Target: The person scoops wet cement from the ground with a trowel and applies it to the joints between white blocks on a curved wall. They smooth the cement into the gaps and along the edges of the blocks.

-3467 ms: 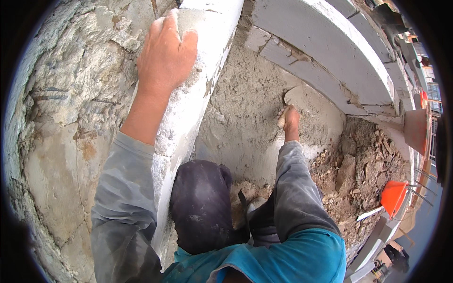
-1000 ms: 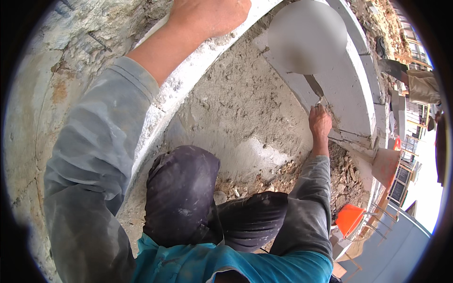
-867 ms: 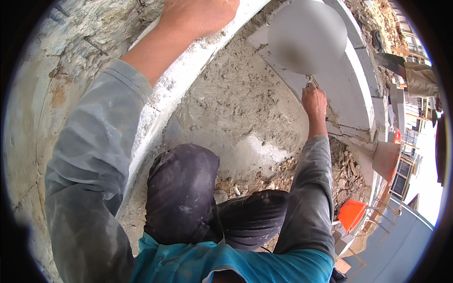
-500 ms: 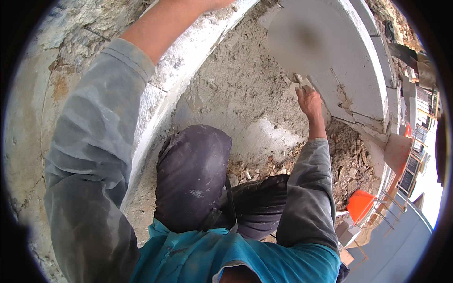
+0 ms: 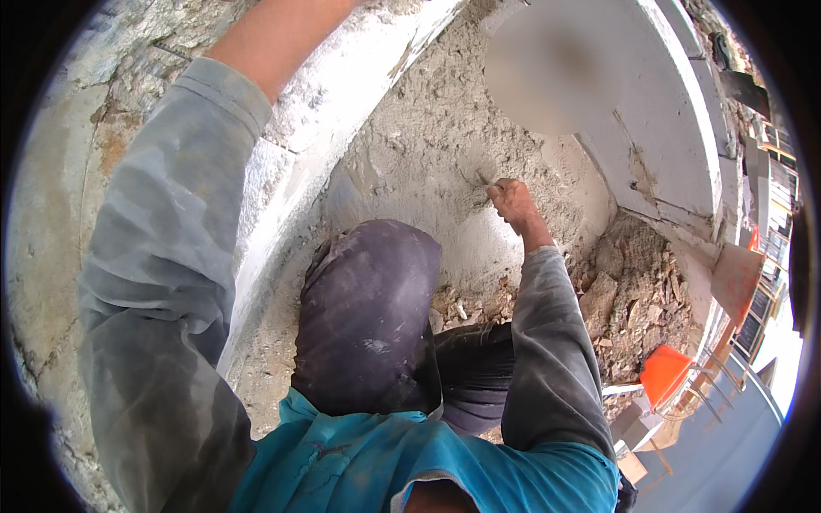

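Note:
My right hand point(image 5: 516, 205) is closed round the handle of a trowel point(image 5: 481, 177). The trowel's blade, smeared with grey and hard to make out, lies against the wet grey mortar point(image 5: 419, 141). Around the blade the mortar looks smoother, while farther up it is rough and lumpy. My left forearm point(image 5: 278, 43) reaches up over the white ledge point(image 5: 338, 98) on the left, and the hand itself is cut off by the top edge.
A white block wall point(image 5: 663, 120) curves along the right of the mortar. Broken rubble point(image 5: 629, 299) lies near my right forearm, with an orange container point(image 5: 665, 376) beyond it. My bent knee point(image 5: 368, 299) is close to the mortar's near edge. A round blur hides part of the upper right.
My right hand has moved left and nearer with the trowel, away from the right wall. My left forearm has shifted slightly left and up, taking its hand out of the picture.

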The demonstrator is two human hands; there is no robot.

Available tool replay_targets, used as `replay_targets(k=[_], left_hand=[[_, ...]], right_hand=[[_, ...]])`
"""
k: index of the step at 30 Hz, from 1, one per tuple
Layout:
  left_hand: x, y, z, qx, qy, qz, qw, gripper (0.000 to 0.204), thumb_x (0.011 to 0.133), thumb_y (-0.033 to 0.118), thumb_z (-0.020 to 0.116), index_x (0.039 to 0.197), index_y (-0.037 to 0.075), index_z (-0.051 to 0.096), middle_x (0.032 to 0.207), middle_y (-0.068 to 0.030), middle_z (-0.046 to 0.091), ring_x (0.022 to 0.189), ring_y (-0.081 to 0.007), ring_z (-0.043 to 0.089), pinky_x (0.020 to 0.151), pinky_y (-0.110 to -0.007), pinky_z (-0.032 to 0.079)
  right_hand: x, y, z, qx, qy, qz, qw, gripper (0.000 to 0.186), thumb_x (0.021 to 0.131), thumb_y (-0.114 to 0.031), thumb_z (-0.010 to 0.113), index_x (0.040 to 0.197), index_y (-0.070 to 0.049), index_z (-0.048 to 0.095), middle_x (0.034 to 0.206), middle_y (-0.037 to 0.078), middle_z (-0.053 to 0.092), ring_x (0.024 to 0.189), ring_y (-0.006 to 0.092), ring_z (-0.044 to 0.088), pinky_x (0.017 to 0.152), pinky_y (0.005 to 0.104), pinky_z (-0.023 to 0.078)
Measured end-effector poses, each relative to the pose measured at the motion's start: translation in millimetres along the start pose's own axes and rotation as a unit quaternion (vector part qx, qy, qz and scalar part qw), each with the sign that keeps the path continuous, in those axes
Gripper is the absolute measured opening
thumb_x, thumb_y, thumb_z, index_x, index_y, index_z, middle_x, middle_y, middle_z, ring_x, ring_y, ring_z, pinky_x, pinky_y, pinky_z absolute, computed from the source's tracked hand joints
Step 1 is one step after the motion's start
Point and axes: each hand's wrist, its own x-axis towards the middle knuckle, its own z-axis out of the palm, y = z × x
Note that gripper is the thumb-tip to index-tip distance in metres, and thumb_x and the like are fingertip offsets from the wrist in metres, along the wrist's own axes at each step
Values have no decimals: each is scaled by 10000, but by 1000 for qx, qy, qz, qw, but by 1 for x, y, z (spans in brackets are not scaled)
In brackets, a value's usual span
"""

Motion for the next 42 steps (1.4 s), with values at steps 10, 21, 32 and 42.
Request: replay_targets(k=[10, 21, 32, 42], left_hand=[[-9, 17, -7, 24, -13, -60, 998, 578, 930, 322, 448, 1395, -19, 478, 1338, -272, 538, 1236, -452, 517, 1044, -500, 421], [-6, 10, -6, 26, -4, -64, 998, 606, 931, 326, 443, 1420, -32, 441, 1376, -259, 513, 1263, -434, 506, 1052, -508, 414], [3, -16, 21, 13, 12, -18, 1000, 684, 926, 437, 442, 1520, 101, 393, 1487, -192, 451, 1369, -344, 457, 1120, -498, 364], [9, -31, 18, 6, 23, 10, 1000, 678, 933, 438, 476, 1510, 86, 415, 1496, -220, 439, 1400, -355, 420, 1160, -447, 308]], right_hand=[[-38, -8, -58, -38, 128, -73, 988, 229, 837, -200, 619, 950, -6, 667, 729, 171, 668, 651, 290, 662, 675, 426, 547], [-23, -65, -153, 169, -340, -96, 920, 221, 899, -242, 681, 980, -39, 712, 708, 31, 645, 578, 97, 611, 513, 295, 485], [61, -41, -140, -150, 277, -157, 936, 423, 951, -357, 564, 1148, 9, 642, 1032, 267, 659, 962, 413, 672, 876, 509, 533], [4, 69, -158, -116, 454, 39, 882, 320, 903, -304, 633, 1026, -9, 652, 965, 246, 692, 891, 423, 672, 801, 508, 528]])
